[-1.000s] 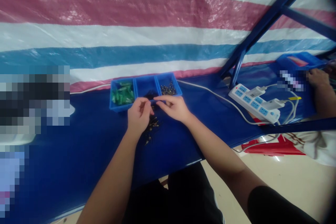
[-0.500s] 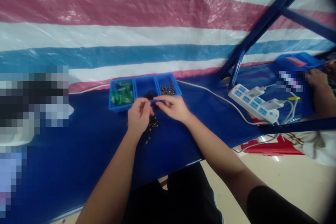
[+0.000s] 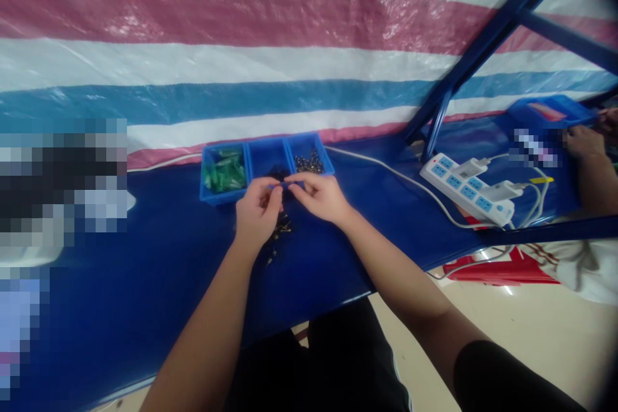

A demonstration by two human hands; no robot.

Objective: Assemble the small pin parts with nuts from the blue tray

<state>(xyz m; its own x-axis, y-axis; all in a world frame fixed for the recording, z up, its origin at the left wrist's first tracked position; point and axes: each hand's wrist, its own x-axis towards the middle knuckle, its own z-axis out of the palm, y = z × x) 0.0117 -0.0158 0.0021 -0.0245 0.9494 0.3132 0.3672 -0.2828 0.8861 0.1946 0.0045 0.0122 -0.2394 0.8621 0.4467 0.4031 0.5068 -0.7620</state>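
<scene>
My left hand and my right hand meet fingertip to fingertip over the front edge of a blue three-part bin. Both have fingers pinched together; whatever sits between them is too small to make out. Green plastic pieces fill the bin's left compartment. Small black parts lie in the middle one, partly hidden by my fingers. The right compartment holds small brassy metal parts. Beneath my hands, a loose pile of small dark and brassy pieces rests on the blue table.
A white power strip with plugged-in chargers lies to the right, its cable running behind the bin. Blue metal frame bars rise at right. Farther right are another person's hand and a blue bin. Striped sheeting hangs behind.
My left thumb and fingers have shifted slightly up, and the fingertips of both hands remain close together. The bin and the loose pile have not visibly moved.
</scene>
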